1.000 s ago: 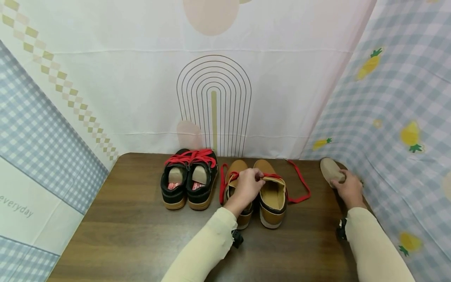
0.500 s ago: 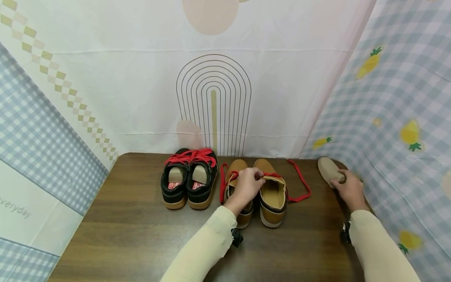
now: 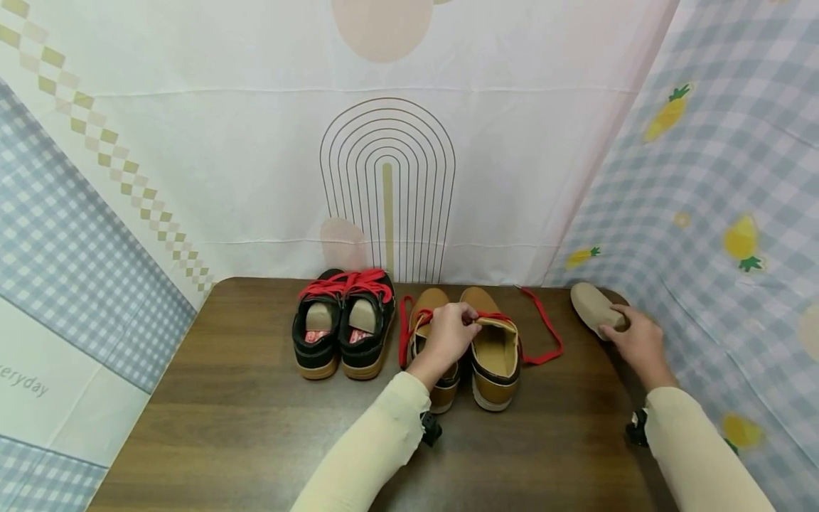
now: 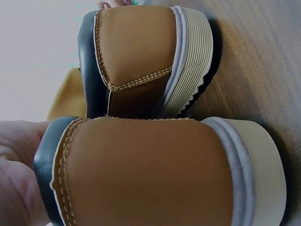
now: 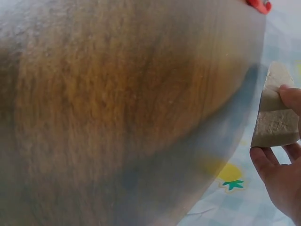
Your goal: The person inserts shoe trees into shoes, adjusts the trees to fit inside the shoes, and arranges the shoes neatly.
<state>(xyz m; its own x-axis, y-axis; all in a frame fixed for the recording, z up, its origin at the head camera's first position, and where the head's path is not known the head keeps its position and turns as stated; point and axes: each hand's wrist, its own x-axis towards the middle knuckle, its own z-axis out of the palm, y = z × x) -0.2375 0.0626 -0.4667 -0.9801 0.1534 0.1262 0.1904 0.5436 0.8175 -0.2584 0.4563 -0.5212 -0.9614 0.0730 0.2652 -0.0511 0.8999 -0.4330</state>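
In the head view, my left hand (image 3: 448,336) reaches over a pair of tan shoes. Its thumb and forefinger pinch the tongue (image 3: 500,327) of the right tan shoe (image 3: 495,391), close to the red lace. The left tan shoe (image 3: 443,400) is partly hidden beneath that hand; its heel fills the left wrist view. At the table's far right corner, my right hand (image 3: 642,343) grips the back end of a beige moulded shoe insert (image 3: 590,306), between thumb and fingers. The insert (image 5: 277,115) appears hollow in the right wrist view, held beyond the table edge.
Black shoes (image 3: 367,355) with red laces stand left of the tan pair, with similar beige inserts (image 3: 362,315) inside. A loose red lace (image 3: 544,355) trails on the brown table (image 3: 256,427). Patterned cloths (image 3: 512,178) hang behind and at both sides.
My right hand has shifted the shoe insert slightly left, while its forearm has swung a little right. The left hand and the shoes stay in place.
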